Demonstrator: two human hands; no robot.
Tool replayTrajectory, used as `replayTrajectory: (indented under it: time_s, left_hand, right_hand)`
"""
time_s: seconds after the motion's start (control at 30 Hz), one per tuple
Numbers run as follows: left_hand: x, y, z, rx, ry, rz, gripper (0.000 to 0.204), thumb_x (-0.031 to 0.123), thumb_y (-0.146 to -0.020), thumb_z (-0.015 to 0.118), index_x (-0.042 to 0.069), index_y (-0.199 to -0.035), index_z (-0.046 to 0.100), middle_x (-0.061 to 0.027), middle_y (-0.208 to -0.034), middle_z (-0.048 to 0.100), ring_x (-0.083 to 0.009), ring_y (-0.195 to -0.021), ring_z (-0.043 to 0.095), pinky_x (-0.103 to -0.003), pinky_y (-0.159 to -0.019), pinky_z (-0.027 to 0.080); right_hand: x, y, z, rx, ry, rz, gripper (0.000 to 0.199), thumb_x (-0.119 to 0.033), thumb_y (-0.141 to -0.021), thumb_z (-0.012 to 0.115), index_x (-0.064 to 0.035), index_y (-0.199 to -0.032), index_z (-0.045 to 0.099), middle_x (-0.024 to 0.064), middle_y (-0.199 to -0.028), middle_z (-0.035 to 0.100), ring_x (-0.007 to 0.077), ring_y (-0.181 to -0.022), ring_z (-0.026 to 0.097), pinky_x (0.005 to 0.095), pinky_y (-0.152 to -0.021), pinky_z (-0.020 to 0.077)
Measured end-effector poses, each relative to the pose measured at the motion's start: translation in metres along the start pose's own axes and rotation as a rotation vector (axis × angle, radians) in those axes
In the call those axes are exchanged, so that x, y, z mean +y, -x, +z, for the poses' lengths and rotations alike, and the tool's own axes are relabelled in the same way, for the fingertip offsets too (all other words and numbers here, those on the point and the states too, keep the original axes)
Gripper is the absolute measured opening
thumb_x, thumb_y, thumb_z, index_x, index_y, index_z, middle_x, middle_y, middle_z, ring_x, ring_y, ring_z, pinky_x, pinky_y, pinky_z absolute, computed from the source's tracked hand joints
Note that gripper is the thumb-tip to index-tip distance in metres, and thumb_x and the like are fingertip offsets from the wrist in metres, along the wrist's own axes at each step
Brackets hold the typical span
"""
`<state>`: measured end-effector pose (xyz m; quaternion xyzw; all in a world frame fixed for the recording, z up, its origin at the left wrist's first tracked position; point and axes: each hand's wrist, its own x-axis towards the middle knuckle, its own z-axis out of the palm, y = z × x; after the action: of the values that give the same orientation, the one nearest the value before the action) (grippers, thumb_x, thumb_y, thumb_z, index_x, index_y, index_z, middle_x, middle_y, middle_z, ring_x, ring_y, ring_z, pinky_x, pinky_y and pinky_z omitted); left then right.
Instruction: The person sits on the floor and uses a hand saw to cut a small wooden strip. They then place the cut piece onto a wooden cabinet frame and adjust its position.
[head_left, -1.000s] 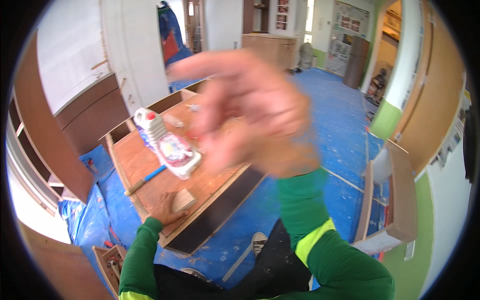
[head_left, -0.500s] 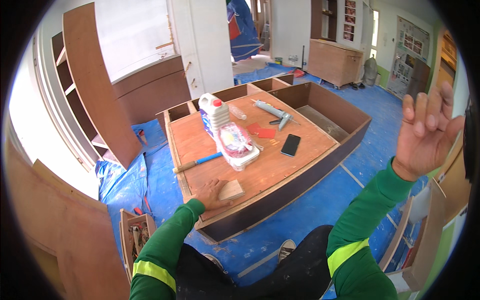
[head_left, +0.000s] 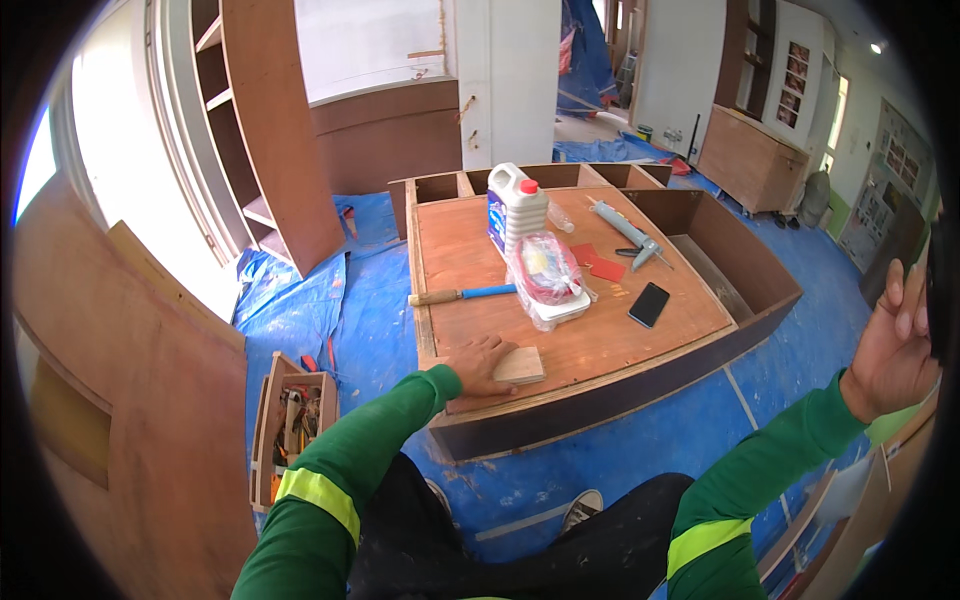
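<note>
Left hand [head_left: 478, 362] lies flat, fingers spread, on the near left corner of the wooden cabinet panel [head_left: 470, 250] serving as the desk. Its fingertips touch a small pale wood block [head_left: 522, 366], which sits just inside the panel's near edge; the grip is loose and pinches nothing.

Right hand [head_left: 895, 345] is raised at far right, well apart from the desk, fingers extended and close together, holding nothing visible. Part of it is cut by the frame rim.

On the panel:
- A blue-handled tool with wooden grip [head_left: 462, 294] lies crosswise near the left edge.
- A clear plastic bag with reddish contents [head_left: 548, 280] sits mid-panel, touching a white jug with red cap [head_left: 516, 205] on its far side.
- A caulking gun [head_left: 628, 232] and red pieces [head_left: 598, 264] lie toward the far right.
- A black phone [head_left: 649, 304] lies near the right edge, with bare panel around it.

Bare panel runs between block and bag. A wooden toolbox [head_left: 285, 420] stands on the blue floor tarp [head_left: 350, 310] left of the desk, apart from its edge.
</note>
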<state>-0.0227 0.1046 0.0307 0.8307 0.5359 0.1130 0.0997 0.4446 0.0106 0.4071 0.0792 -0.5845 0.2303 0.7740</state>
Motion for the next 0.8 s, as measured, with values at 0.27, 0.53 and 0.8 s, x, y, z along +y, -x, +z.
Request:
replayTrajectory:
  time_s: [0.27, 0.53, 0.8]
  left_hand:
    - [-0.01, 0.0, 0.011, 0.058, 0.0, 0.043, 0.096, 0.072, -0.089, 0.075, 0.011, -0.159, 0.052, -0.0208, -0.141, 0.06, -0.0454, -0.132, 0.059, -0.06, -0.112, 0.048]
    - [-0.005, 0.001, 0.008, 0.022, -0.044, 0.0, 0.099, 0.073, -0.088, 0.075, 0.011, -0.161, 0.05, -0.0205, -0.144, 0.06, -0.0449, -0.134, 0.06, -0.062, -0.109, 0.05]
    - [-0.011, -0.002, 0.013, 0.043, -0.055, 0.025, 0.098, 0.073, -0.088, 0.075, 0.011, -0.16, 0.051, -0.0211, -0.142, 0.06, -0.0448, -0.133, 0.059, -0.059, -0.11, 0.049]
  right_hand:
    - [-0.012, 0.003, -0.058, -0.129, -0.076, 0.025, 0.007, -0.007, -0.096, 0.058, -0.0104, -0.098, 0.065, -0.0012, -0.082, 0.048, 0.0133, -0.08, 0.048, 0.0391, -0.094, 0.0363]
    - [-0.015, 0.006, -0.054, -0.173, -0.085, 0.019, 0.013, -0.002, -0.097, 0.051, -0.009, -0.099, 0.062, -0.0007, -0.078, 0.046, 0.0138, -0.08, 0.048, 0.0391, -0.095, 0.0367]
    - [-0.018, 0.009, -0.048, -0.174, -0.004, 0.002, 0.011, -0.003, -0.097, 0.05, -0.0085, -0.096, 0.059, 0.0005, -0.079, 0.046, 0.0134, -0.081, 0.048, 0.0395, -0.094, 0.0371]
